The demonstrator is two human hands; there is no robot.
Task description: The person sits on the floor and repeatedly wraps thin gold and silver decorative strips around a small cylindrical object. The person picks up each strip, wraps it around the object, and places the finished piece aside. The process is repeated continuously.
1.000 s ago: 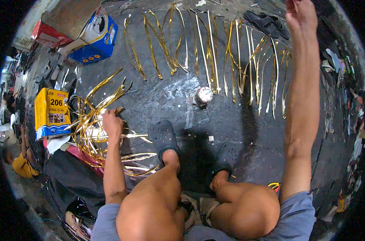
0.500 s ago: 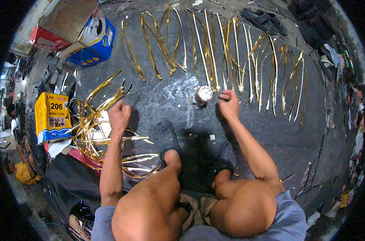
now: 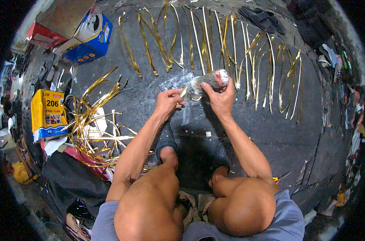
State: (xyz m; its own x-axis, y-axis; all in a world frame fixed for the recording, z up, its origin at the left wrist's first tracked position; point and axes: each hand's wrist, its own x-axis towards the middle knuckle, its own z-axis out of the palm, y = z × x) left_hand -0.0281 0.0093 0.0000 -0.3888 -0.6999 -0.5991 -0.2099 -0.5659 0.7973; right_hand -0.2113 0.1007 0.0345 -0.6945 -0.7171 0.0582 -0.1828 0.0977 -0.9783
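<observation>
My right hand [image 3: 221,98] is closed around a small grey can [image 3: 204,83], stained white, with a red and white end. The can lies tilted, that end pointing up and to the right, above the dark work surface. Left of it, my left hand [image 3: 169,102] pinches a short, pale gold strip [image 3: 184,92] close to the can's lower end. Beneath the can shows a pale ring-shaped thing [image 3: 195,97], partly hidden. Beyond both hands, several gold strips [image 3: 210,44] lie spread in a row, many bent into narrow loops.
A tangled heap of gold strips [image 3: 90,132] lies at the left, beside a yellow and blue tin [image 3: 49,114]. A blue and white box [image 3: 88,44] stands at the far left. Dark sandals [image 3: 263,19] lie at the far right. My feet are just nearer than my hands.
My right hand has taken hold of the standing can and tilted it. My left hand has moved right, from beside the tangled heap to the can, with a pale strip now in its fingers.
</observation>
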